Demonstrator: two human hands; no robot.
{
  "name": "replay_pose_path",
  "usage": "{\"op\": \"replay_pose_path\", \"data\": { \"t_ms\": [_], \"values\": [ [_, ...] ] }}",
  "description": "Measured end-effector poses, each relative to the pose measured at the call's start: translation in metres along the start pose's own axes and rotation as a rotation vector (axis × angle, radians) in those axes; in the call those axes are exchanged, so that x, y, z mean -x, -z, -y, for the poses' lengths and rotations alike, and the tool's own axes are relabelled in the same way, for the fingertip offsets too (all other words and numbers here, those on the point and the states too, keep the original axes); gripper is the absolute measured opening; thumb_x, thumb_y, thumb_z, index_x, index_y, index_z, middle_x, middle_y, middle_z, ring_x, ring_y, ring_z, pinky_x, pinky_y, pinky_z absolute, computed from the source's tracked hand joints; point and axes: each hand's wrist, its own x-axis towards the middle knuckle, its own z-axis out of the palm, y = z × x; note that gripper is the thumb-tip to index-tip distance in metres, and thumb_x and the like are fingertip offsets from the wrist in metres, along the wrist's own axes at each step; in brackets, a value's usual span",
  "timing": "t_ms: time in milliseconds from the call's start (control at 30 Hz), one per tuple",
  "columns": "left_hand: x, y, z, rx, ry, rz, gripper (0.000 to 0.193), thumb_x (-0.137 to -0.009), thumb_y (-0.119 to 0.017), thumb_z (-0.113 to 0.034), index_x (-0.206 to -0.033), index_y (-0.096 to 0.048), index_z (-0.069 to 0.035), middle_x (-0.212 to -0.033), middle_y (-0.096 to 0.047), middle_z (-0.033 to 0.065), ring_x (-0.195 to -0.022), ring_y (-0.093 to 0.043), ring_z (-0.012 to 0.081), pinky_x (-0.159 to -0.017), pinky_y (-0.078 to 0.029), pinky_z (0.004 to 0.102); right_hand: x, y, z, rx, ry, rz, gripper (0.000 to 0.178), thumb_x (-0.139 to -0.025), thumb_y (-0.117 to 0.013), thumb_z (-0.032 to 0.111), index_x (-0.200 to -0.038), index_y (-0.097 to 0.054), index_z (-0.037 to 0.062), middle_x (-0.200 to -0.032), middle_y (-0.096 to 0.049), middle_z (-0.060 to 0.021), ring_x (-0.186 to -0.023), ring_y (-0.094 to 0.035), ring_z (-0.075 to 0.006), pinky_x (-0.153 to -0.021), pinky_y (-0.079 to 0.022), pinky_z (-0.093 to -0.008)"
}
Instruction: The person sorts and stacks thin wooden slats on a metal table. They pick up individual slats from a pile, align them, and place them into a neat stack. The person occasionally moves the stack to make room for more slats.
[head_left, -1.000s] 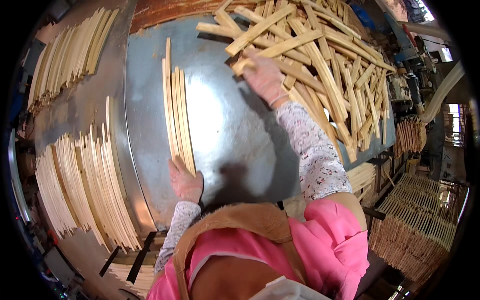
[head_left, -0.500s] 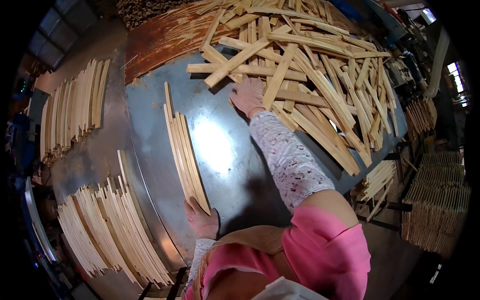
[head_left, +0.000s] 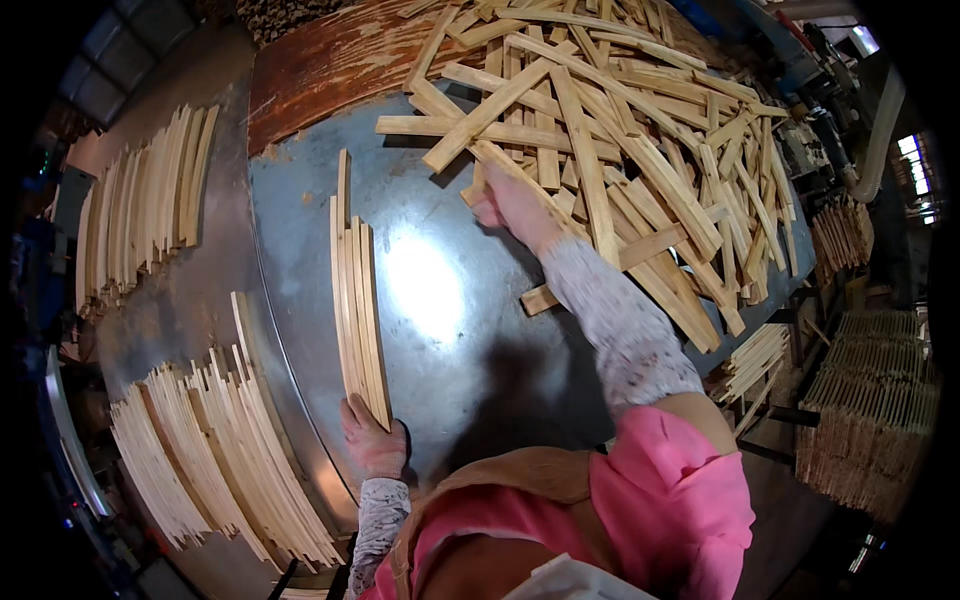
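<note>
A small bundle of narrow wooden slats [head_left: 358, 300] lies lengthwise on the grey metal tabletop [head_left: 290, 215]. My left hand [head_left: 374, 440], gloved, is closed round its near end. One slat of the bundle sticks out farther than the others at the far end. At the near left edge of a loose heap of wooden slats [head_left: 680, 200], my gloved right hand [head_left: 515, 208] is closed on a wooden slat [head_left: 505, 160] slanting along it. The fingertips are partly hidden. Just right of the right forearm, another slat [head_left: 655, 247] lies crosswise over the heap, its near end passing under the sleeve.
Two rows of slats, one near left [head_left: 210, 450] and one far left [head_left: 150, 205], lie side by side beyond the table's seam. A worn reddish-brown board [head_left: 330, 70] covers the far tabletop. Stacked slats [head_left: 860, 400] stand at the right, beside machinery [head_left: 820, 130].
My right hand has shifted slightly right and nearer, and slats around it have been displaced. A slat now lies crosswise under my forearm. My left hand and the bundle have moved slightly left.
</note>
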Motion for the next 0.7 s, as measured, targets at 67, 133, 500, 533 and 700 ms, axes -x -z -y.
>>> {"op": "replay_pose_path", "data": {
  "t_ms": [67, 133, 500, 533, 700],
  "values": [
    [0.0, -0.01, 0.007, -0.002, -0.045, -0.038, 0.102, -0.082, -0.078, -0.028, -0.168, -0.028, -0.002, -0.168, -0.035, 0.0263, -0.148, -0.044, 0.0488, -0.119, -0.043, 0.0529, -0.053, -0.031, 0.028, -0.304, -0.157, -0.047, 0.041, -0.105, -0.063, 0.04, -0.113, -0.066, 0.0008, -0.08, -0.067, -0.0109, -0.065, -0.065, -0.0202, -0.056, -0.052, -0.0335],
    [-0.009, -0.011, 0.005, 0.025, -0.067, -0.031, 0.102, -0.082, -0.078, -0.027, -0.168, -0.028, -0.002, -0.169, -0.035, 0.0266, -0.148, -0.043, 0.0487, -0.12, -0.042, 0.0531, -0.093, -0.059, 0.038, -0.305, -0.156, -0.199, 0.034, -0.103, -0.066, 0.034, -0.108, -0.066, 0.0003, -0.079, -0.066, -0.0106, -0.058, -0.061, -0.019, -0.051, -0.05, -0.032],
    [-0.005, 0.006, -0.001, 0.135, -0.038, 0.001, 0.098, -0.082, -0.08, -0.025, -0.164, -0.034, -0.001, -0.165, -0.039, 0.027, -0.147, -0.046, 0.0472, -0.121, -0.042, 0.0517, 0.216, -0.071, -0.167, 0.63, -0.019, 0.381, 0.052, -0.098, -0.072, 0.04, -0.143, -0.066, 0.0135, -0.114, -0.074, -0.0213, -0.108, -0.072, -0.0418, -0.098, -0.055, -0.0535],
    [-0.006, 0.008, 0.003, 0.153, -0.054, -0.004, 0.099, -0.081, -0.081, -0.025, -0.164, -0.034, -0.001, -0.165, -0.04, 0.0271, -0.146, -0.047, 0.0478, -0.121, -0.043, 0.0516, 0.23, -0.062, -0.155, 0.795, 0.16, 0.286, 0.051, -0.097, -0.072, 0.039, -0.141, -0.066, 0.0141, -0.113, -0.074, -0.0205, -0.107, -0.071, -0.0412, -0.097, -0.055, -0.0529],
    [0.001, 0.021, 0.021, 0.441, -0.09, 0.014, 0.097, -0.082, -0.082, -0.023, -0.164, -0.036, 0.001, -0.159, -0.047, 0.0274, -0.142, -0.054, 0.044, -0.118, -0.047, 0.0488, 0.168, 0.029, -0.016, 1.397, 0.448, -0.375, 0.058, -0.092, -0.067, 0.025, -0.147, -0.06, 0.011, -0.119, -0.069, -0.0196, -0.113, -0.066, -0.0398, -0.097, -0.052, -0.0517]
  ]
}}
